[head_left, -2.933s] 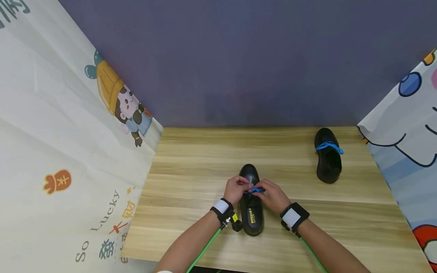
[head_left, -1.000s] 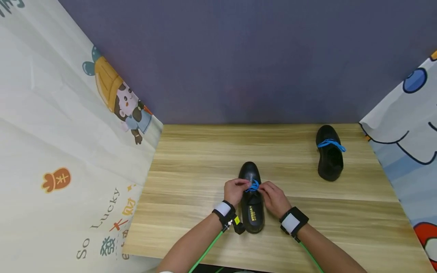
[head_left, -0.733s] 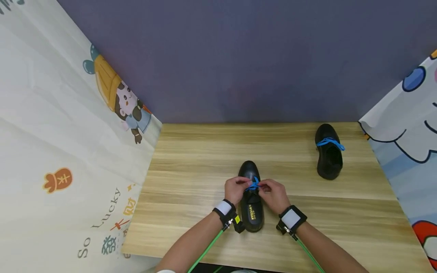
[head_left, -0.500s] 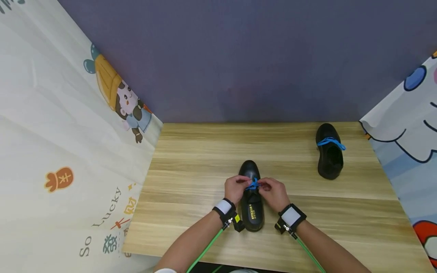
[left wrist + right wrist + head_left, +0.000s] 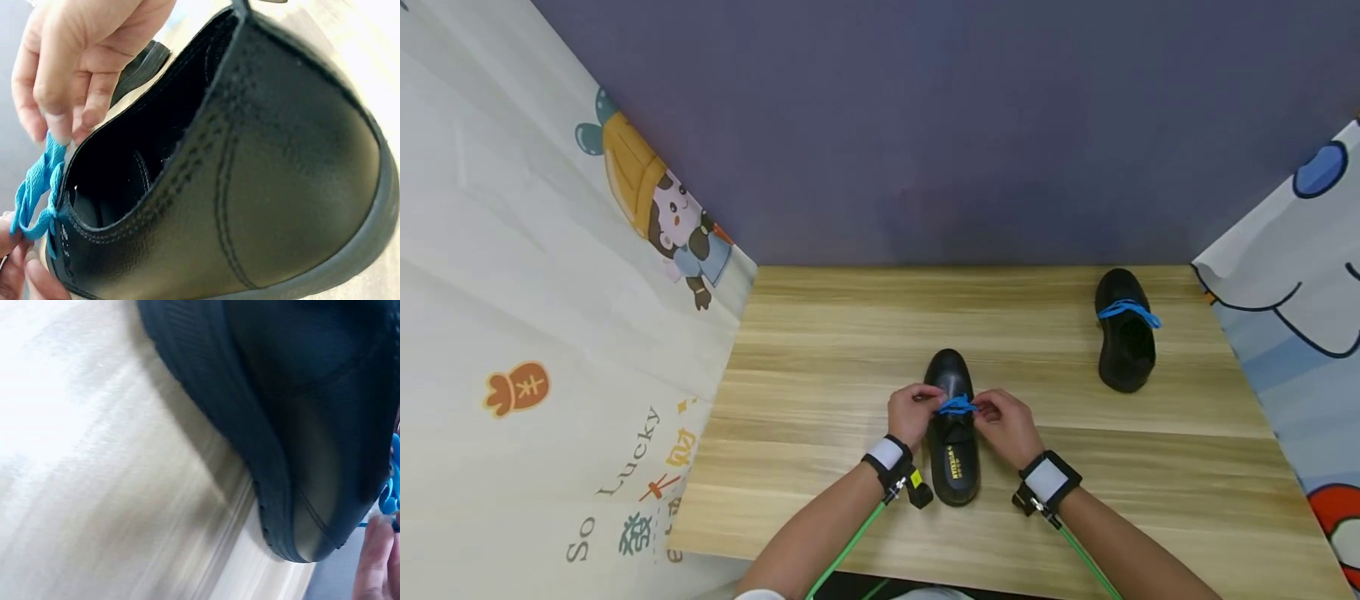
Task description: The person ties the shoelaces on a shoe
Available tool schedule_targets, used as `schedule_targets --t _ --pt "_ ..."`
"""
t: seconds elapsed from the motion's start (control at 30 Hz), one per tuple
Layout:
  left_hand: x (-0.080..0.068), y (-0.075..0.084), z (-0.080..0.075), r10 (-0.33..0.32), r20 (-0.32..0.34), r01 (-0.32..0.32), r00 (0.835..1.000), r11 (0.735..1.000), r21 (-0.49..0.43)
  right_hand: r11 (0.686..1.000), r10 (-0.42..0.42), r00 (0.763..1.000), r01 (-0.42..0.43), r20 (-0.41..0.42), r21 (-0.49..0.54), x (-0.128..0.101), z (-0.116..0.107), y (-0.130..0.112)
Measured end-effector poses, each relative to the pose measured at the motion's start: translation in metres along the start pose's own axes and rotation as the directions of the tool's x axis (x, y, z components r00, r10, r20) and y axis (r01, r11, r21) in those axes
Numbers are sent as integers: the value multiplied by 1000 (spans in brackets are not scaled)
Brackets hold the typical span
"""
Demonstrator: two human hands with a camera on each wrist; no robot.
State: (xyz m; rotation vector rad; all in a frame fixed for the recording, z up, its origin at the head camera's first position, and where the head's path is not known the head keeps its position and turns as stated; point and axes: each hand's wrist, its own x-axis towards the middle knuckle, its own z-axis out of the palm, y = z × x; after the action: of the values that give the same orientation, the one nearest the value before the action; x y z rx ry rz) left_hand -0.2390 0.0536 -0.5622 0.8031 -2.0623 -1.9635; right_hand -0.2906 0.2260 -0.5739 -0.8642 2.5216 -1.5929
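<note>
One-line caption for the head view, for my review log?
Both hands, left and right, pinch the blue lace on a black shoe; second shoe far right.

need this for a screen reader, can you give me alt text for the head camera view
Two hands, left hand and right hand, pinch the blue lace over a black shoe on a wooden table. A second black shoe with a blue lace stands far right, cartoon-printed cloths at both sides.

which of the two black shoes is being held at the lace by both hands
The near shoe at the table's front middle: both hands pinch its blue lace. The far shoe, back right, lies untouched, its own lace unheld.
</note>
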Motion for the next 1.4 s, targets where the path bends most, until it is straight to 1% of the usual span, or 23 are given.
schedule_targets --t 0.13,0.2,0.3,0.4,0.5,0.57,0.63,0.73,0.83,0.9,0.93,1.0,1.07,1.13,1.17,1.27,1.4 --pt "1 1 -2 25 -8 -25 1000 999 25 999 -38 999 38 -10 -8 -4 -3 4" --pt "1 1 -2 36 -2 -36 999 999 25 998 -63 998 63 -14 -20 -5 -3 6" --pt "1 0 -2 50 24 -50 998 999 16 995 -102 995 102 -11 -25 -5 -3 9" --pt "2 -3 -3 86 68 -90 994 994 66 991 -133 991 133 -2 -21 -6 -4 10" --pt "3 -5 -6 154 125 -174 980 971 163 988 -150 989 150 15 -31 -7 -5 10" --pt "3 -6 -8 205 160 -239 965 943 231 986 -158 987 159 25 -44 -7 -6 10" --pt "4 -7 -9 243 184 -286 952 921 265 984 -169 985 171 31 -50 -7 -6 10" --pt "4 -7 -9 271 196 -319 942 906 278 978 -197 980 199 36 -61 -7 -6 11" --pt "4 -8 -9 292 193 -338 937 897 284 971 -231 972 233 37 -62 -7 -6 12" --pt "5 -10 -9 306 194 -354 932 885 302 966 -249 968 251 31 -59 -7 -6 14" --pt "5 -10 -10 306 194 -353 932 885 303 964 -258 966 259 27 -54 -7 -6 15" --pt "5 -11 -12 296 195 -344 935 889 302 961 -271 962 272 25 -49 -8 -5 17" --pt "6 -12 -14 281 195 -330 940 897 294 959 -278 960 280 28 -51 -8 -6 19" --pt "5 -11 -15 257 194 -304 947 911 279 958 -279 960 281 35 -61 -9 -6 20" --pt "4 -12 -15 254 193 -301 948 912 278 958 -277 960 279 39 -69 -9 -7 20" --pt "3 -13 -16 256 181 -298 950 916 268 956 -277 960 279 40 -92 -12 -8 20" --pt "1 -15 -16 269 159 -301 950 922 241 952 -290 956 292 32 -90 -13 -7 17"
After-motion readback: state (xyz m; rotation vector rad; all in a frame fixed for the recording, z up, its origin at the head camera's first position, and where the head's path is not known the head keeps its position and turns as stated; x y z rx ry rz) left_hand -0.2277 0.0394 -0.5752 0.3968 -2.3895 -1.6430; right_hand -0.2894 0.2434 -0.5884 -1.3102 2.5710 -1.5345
